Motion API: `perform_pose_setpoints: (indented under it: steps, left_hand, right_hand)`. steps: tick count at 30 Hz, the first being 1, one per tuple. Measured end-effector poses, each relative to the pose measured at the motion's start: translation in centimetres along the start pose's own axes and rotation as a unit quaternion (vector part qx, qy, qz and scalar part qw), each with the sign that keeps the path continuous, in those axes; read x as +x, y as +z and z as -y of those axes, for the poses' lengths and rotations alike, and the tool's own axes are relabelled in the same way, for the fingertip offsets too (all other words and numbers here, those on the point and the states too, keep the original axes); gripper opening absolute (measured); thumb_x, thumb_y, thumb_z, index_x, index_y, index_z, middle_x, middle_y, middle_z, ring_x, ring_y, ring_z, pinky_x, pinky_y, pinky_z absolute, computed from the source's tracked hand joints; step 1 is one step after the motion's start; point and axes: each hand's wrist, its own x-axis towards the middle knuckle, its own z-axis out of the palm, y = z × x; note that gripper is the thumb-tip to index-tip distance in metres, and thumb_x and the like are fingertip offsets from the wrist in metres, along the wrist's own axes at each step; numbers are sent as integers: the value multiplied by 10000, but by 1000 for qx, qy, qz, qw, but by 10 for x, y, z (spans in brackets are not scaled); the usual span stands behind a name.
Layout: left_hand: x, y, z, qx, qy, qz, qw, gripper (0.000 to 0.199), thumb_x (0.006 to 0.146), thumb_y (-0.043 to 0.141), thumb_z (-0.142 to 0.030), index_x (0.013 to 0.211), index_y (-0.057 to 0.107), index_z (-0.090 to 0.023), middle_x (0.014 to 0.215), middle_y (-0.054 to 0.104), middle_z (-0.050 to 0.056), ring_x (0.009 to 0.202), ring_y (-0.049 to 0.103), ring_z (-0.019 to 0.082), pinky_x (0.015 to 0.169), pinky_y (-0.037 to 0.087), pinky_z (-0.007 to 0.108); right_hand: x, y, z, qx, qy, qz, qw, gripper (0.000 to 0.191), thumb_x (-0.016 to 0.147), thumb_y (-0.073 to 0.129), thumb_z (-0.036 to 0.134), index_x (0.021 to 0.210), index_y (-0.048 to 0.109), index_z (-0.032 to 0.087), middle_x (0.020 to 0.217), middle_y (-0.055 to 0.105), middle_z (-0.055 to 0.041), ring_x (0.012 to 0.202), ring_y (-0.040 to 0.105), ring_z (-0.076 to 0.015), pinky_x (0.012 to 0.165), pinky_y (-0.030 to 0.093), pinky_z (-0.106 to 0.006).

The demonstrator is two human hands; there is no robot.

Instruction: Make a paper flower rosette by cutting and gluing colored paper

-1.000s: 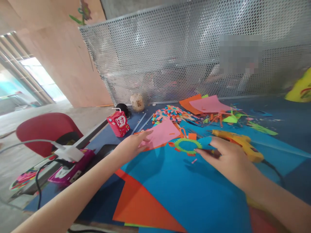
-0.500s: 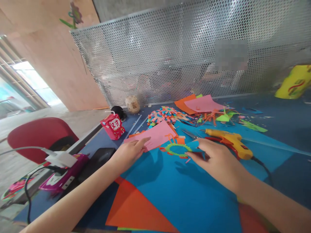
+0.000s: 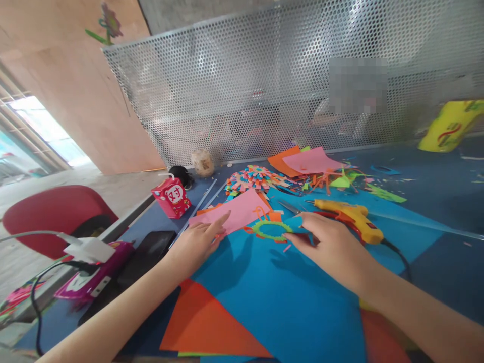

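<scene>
Between the thumb and fingers of my right hand (image 3: 321, 234) is a blue paper ring (image 3: 272, 230) edged in green, with orange tabs around it. It is held over a large blue sheet (image 3: 287, 297). My left hand (image 3: 200, 242) is left of the ring, its index finger stretched out over a pink sheet (image 3: 238, 209); nothing shows in its grasp, and its fingers are apart. Just beyond my right hand are scissors (image 3: 289, 207), partly hidden, and a yellow glue gun (image 3: 353, 217). Layered multicoloured paper rosettes (image 3: 255, 177) lie behind the pink sheet.
A red drink box (image 3: 172, 196), a black phone-like slab (image 3: 147, 257) and a purple power strip (image 3: 93, 277) are on the left. Paper scraps (image 3: 346, 179) lie before a perforated metal screen (image 3: 242, 85). An orange sheet (image 3: 207, 322) lies near the front edge. A yellow package (image 3: 449, 126) stands far right.
The view has shifted slightly, moving most things a little left in the picture. My right hand still holds the ring, and my left hand remains by the pink sheet.
</scene>
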Motion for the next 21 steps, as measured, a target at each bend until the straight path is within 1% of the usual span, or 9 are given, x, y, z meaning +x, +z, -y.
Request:
perform_pose_setpoints:
  steps: [3,5,7,9,13,15,18,19,21]
  left_hand:
    - [-2,1,-3,26,24,-20,999,432,875,353,-235,1293,388,-128,943,695,115,873,646,247,803,492,416]
    - [-3,-2,-6,8,6,-23,1000,436,848,381,-213,1278,404,-143,944,700,96,881,648,246,797,500,413]
    - [-4,-7,-10,-49,-43,-26,998,450,815,420,-202,1264,409,-177,960,701,59,869,654,220,786,514,384]
    - [-3,-13,-14,-130,-101,-42,985,442,785,455,-196,1227,435,-190,940,705,35,831,662,191,765,527,347]
    - [-2,-27,-21,-311,-156,-72,935,285,752,531,-237,1022,572,-158,883,705,58,792,671,192,694,551,311]
    - [-3,-34,-26,-371,-157,-71,912,211,750,562,-262,920,626,-156,867,707,65,794,673,203,640,559,289]
    - [-6,-48,-35,-392,-143,-92,904,152,757,583,-262,851,679,-192,799,719,34,733,677,185,586,564,257]
    - [-7,-53,-38,-381,-132,-114,908,135,758,588,-256,836,689,-213,779,721,17,689,676,171,565,564,246]
    - [-10,-61,-45,-318,-97,-189,924,117,754,603,-236,814,697,-270,771,723,-25,638,670,147,553,567,230]
  right_hand:
    - [0,0,0,3,-4,-9,1000,101,778,582,232,692,538,202,742,642,-18,552,565,-143,496,437,-237]
    - [0,0,0,-10,-7,-17,1000,130,773,584,239,664,520,206,718,635,-12,524,557,-137,479,431,-234]
    - [1,0,1,-28,-15,-24,999,176,770,584,254,626,493,212,667,620,-5,507,562,-142,459,429,-236]
    - [1,0,1,-32,-28,-33,999,182,772,579,250,619,486,216,671,632,-14,564,609,-170,469,448,-244]
    - [-1,-2,2,11,-80,-48,996,105,818,527,229,715,536,208,851,687,-60,785,659,-213,609,519,-285]
    - [-2,-3,1,25,-113,-51,992,93,852,493,234,798,563,204,883,688,-61,816,654,-197,670,527,-294]
    - [-2,-7,0,-2,-174,-60,983,117,866,467,198,906,577,189,888,683,-60,834,643,-187,711,528,-303]
    - [-2,-9,0,-20,-196,-68,978,140,863,454,168,928,577,180,887,684,-65,835,641,-190,711,529,-306]
    - [-3,-14,-1,-51,-243,-92,964,204,849,415,102,961,573,164,885,690,-78,825,642,-195,702,528,-307]
